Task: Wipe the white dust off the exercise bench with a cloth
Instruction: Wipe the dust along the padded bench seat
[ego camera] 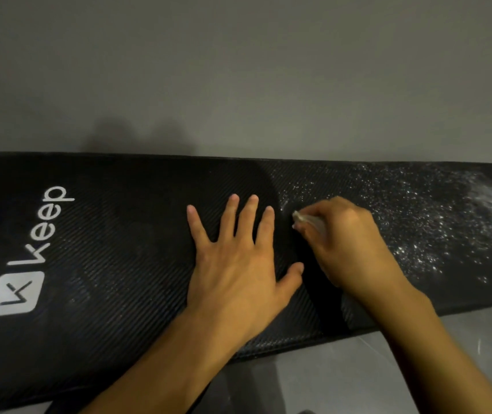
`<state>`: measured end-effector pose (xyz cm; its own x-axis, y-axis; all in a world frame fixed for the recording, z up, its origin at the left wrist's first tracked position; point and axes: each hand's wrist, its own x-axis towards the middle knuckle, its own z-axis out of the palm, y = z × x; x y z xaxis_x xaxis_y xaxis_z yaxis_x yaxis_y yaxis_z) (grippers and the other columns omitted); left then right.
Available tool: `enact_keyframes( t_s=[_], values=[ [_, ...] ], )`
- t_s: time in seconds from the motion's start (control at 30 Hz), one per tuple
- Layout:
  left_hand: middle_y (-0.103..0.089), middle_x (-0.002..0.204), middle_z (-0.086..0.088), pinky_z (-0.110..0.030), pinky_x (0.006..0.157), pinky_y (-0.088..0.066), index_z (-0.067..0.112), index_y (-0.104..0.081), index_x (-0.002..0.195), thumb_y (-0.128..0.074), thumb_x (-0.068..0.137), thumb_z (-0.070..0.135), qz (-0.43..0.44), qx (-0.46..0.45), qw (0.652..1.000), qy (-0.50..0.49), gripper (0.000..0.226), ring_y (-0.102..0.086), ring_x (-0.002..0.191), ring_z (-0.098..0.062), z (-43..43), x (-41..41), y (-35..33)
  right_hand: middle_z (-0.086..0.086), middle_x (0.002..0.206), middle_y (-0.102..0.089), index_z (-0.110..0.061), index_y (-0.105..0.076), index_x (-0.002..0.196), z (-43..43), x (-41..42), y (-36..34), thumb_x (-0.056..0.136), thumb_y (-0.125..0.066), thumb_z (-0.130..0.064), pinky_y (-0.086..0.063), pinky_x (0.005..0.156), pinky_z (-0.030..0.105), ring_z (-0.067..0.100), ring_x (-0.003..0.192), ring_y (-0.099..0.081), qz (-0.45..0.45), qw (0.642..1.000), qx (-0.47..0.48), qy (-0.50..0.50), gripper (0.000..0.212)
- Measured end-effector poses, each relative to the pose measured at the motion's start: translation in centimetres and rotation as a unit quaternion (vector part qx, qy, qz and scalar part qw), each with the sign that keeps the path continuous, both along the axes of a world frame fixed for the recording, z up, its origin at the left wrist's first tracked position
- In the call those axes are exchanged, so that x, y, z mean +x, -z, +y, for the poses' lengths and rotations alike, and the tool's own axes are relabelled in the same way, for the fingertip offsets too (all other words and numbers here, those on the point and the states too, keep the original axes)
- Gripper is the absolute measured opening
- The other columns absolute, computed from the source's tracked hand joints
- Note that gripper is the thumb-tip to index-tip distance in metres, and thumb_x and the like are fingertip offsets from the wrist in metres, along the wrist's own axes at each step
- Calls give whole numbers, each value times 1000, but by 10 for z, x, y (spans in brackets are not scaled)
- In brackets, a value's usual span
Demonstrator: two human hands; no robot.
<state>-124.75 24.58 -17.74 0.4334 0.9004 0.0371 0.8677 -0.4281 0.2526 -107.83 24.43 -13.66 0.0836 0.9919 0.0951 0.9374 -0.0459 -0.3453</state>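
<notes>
A: What is worrying you here?

B: The right hand [343, 240] is bunching a small pale crumpled cloth [304, 218] in curled fingers, so little of it is meeting the long black ribbed padded exercise bench [119, 264]. I judge it is likely to be pushing the white dust [418, 222] into the ribs or flicking it off the edge onto the grey floor [358, 369], not lifting it.

A: And the other hand?

B: The left hand [238, 264] is lying flat, fingers spread, pressing the bench just beside the right hand. If it is sliding toward the powder, it is smearing it.

A: How is the bench lying?

B: Its long axis is running left to right across the view. The dust is sitting beyond the right hand's knuckles, toward the rounded end; the white "Keep" logo [41, 237] is well past the left hand.
</notes>
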Motion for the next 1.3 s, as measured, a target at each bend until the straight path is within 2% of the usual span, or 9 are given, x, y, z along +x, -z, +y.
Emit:
enact_keyframes(
  t_s=[0.1, 0.23, 0.43, 0.6, 0.73, 0.9, 1.1, 1.23, 1.3],
  values=[
    [-25, 169, -12, -80, 115, -1, 14, -33, 159, -26, 89, 75, 2, -2, 1000, -2, 93, -14, 158, -34, -1, 0, 0, 8, 111, -59, -16, -68, 117, 26, -11, 4, 98, -60, -30, -54, 82, 47, 35, 96, -64, -47, 998, 18, 43, 25],
    [-34, 164, -14, -81, 114, -6, 11, -41, 155, -32, 87, 73, -6, 4, 1000, 0, 92, -23, 155, -35, 0, 0, 0, 0, 106, -63, -21, -71, 113, 19, -17, 3, 96, -63, -30, -55, 82, 43, 21, 93, -66, 15, 999, 10, -43, 21],
    [-36, 164, -16, -81, 114, -8, 8, -41, 154, -33, 89, 73, -4, 14, 1000, -2, 92, -25, 155, -36, 0, 0, 2, 11, 110, -61, -15, -69, 115, 48, -15, 4, 98, -59, -30, -54, 82, 45, 36, 96, -64, -55, 997, 23, 46, 25],
    [-34, 165, -14, -80, 115, -6, 7, -40, 155, -33, 87, 74, -10, 4, 1000, -10, 96, -22, 156, -34, 1, -1, 1, 1, 110, -66, -23, -72, 114, 28, -17, 0, 95, -65, -32, -54, 88, 39, 21, 100, -65, 5, 1000, -19, -16, 23],
    [-32, 166, -14, -81, 114, -4, 10, -38, 157, -32, 85, 76, 4, -1, 1000, -15, 98, -21, 156, -35, 1, -1, -1, 12, 115, -64, -15, -70, 117, 52, -8, 2, 97, -62, -30, -53, 88, 43, 32, 102, -65, -32, 997, 20, 70, 26],
    [-36, 163, -17, -83, 112, -4, 14, -45, 154, -33, 83, 78, 4, -6, 1000, -29, 96, -24, 155, -39, 0, -2, -2, 5, 112, -65, -19, -71, 115, 48, -15, 4, 96, -64, -30, -52, 89, 44, 25, 101, -64, -16, 1000, 5, -9, 23],
    [-34, 164, -18, -84, 111, -8, 13, -43, 155, -30, 85, 76, 15, -4, 1000, -25, 95, -23, 155, -40, 0, -1, -1, 14, 114, -67, -14, -70, 117, 78, -7, 6, 97, -63, -28, -51, 84, 37, 34, 104, -64, -39, 996, 24, 80, 26],
    [-37, 163, -18, -83, 111, -7, 12, -46, 153, -33, 85, 75, 5, -3, 1000, -25, 94, -24, 154, -40, 1, -1, -1, 7, 115, -68, -18, -71, 117, 80, -25, 8, 96, -63, -29, -54, 90, 41, 26, 105, -66, -10, 1000, 11, -6, 25],
    [-35, 163, -18, -83, 111, -6, 11, -44, 154, -32, 85, 75, 8, -4, 1000, -26, 95, -23, 155, -40, 0, 0, 0, 6, 113, -70, -20, -71, 114, 76, -20, 6, 95, -64, -31, -54, 90, 42, 25, 105, -66, -5, 1000, 1, 1, 23]
  ],
)
